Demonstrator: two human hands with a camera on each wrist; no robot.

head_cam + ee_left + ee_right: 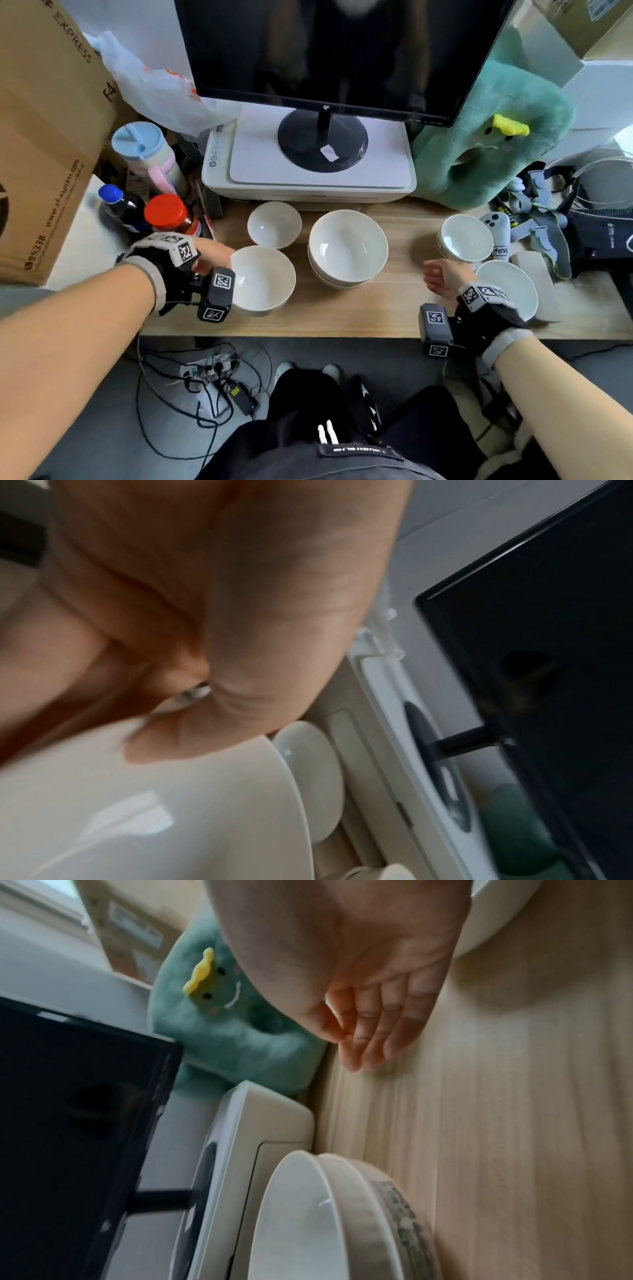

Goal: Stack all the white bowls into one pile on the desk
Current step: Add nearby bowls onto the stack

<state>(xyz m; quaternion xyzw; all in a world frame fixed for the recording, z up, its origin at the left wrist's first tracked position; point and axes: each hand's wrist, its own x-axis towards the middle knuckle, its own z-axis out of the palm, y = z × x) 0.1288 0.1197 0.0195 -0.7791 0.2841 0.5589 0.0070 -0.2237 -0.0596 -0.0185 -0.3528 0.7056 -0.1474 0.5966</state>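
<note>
A: Progress? The pile (346, 251) at desk (394, 308) centre holds about three bowls.

B: Four left. Left hand (212, 255) grips the front-left bowl (262, 279) by its rim; right hand (442, 277) is empty, fingers relaxed.

A: Room?

B: Bare wood right of the pile; the front edge lies close.

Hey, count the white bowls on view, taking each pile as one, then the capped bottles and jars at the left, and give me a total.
Bowls or piles: 5 (held bowl, back-left bowl, centre pile, right-back bowl, right-front bowl)
Capped containers: 3 (tumbler, bottle, jar)
Total: 8
</note>
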